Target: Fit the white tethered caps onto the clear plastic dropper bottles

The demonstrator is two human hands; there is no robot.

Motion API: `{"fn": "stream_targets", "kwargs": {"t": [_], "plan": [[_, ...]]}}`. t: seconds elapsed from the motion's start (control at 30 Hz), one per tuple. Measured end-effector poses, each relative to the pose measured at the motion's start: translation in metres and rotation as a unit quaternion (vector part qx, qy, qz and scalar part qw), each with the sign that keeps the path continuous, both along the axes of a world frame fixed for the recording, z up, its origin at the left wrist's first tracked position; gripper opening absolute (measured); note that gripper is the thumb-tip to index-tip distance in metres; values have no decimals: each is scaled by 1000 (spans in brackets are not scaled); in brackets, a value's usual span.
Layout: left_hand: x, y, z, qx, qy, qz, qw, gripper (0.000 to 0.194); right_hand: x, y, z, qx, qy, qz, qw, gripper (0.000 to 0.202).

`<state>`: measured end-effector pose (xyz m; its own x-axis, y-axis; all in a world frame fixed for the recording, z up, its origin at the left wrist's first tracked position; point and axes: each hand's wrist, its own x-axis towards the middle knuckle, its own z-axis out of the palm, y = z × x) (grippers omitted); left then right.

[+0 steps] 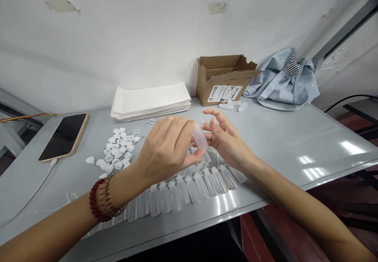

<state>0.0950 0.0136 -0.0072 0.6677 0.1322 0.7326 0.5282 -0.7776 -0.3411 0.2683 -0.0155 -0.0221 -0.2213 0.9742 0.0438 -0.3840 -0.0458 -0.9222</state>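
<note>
A translucent white plastic squeeze bottle (201, 137) is tilted in my left hand (168, 145), gripped between the fingers and thumb. My right hand (228, 138) is close on its right side, with some fingertips reaching behind the bottle. That hand's index finger is stretched out while its thumb presses toward the other fingers. A pale spot shows at the thumb tip, too small to name. Below both hands lies a row of similar bottles (193, 189) with narrow necks. Left of my left hand is a heap of small white caps (119, 147).
A phone (63, 138) with a charging cable lies at left. Behind are a stack of white paper sheets (152, 100), an open cardboard box (220, 82) and a light blue cloth bag (283, 80). A few loose bottles (233, 105) lie before the box. The table's front edge is near.
</note>
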Motion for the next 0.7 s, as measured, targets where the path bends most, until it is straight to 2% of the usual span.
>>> {"fn": "stream_targets", "kwargs": {"t": [0.1,0.23,0.33,0.5,0.6,0.7], "plan": [[-1,-1,-2,13,-9,-18,1000,35,0,-1,4,39,-11,7,999,26],[-2,-2,-6,36,-9,-12,999,33,2,-3,5,77,-62,-17,995,11],[-3,-2,-8,32,-12,-10,999,33,5,-2,5,69,-94,-26,993,7],[-1,-1,-9,-25,-8,-10,1000,35,18,3,11,71,-173,15,982,10],[5,1,-13,-97,9,-10,995,37,31,12,14,78,-278,27,957,15],[14,6,-20,-185,13,-18,983,39,49,22,14,95,-412,25,906,20]]}}
